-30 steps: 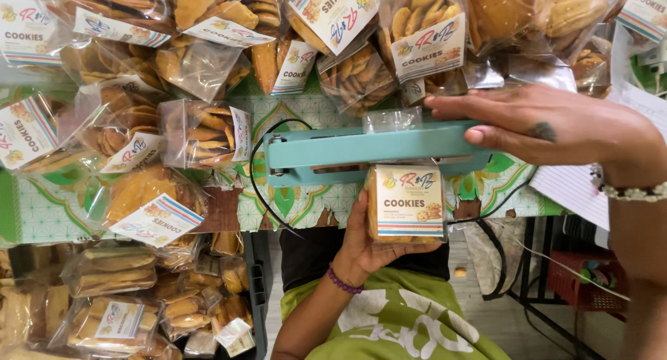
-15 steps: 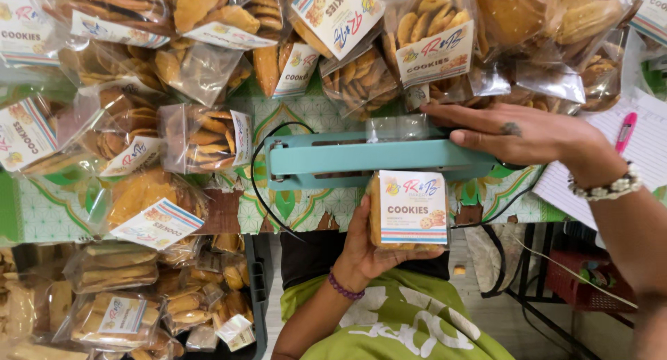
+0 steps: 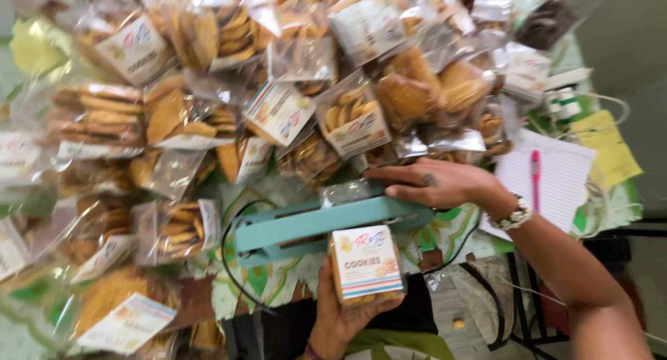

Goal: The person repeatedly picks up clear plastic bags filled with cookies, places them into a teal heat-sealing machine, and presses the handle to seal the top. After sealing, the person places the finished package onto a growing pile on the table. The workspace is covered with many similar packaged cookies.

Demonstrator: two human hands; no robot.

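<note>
My left hand grips a labelled cookie packet at the teal heat sealer on the desk. My right hand presses flat on the sealer's arm.

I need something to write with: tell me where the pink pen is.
Head view, right side: the pink pen lies on the lined notepad, just beyond the right hand pressing the teal sealer.

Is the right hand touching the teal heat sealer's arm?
Touching. The head view shows the right hand lying flat on the teal heat sealer, fingers pressed on its top arm, no gap visible.
</note>
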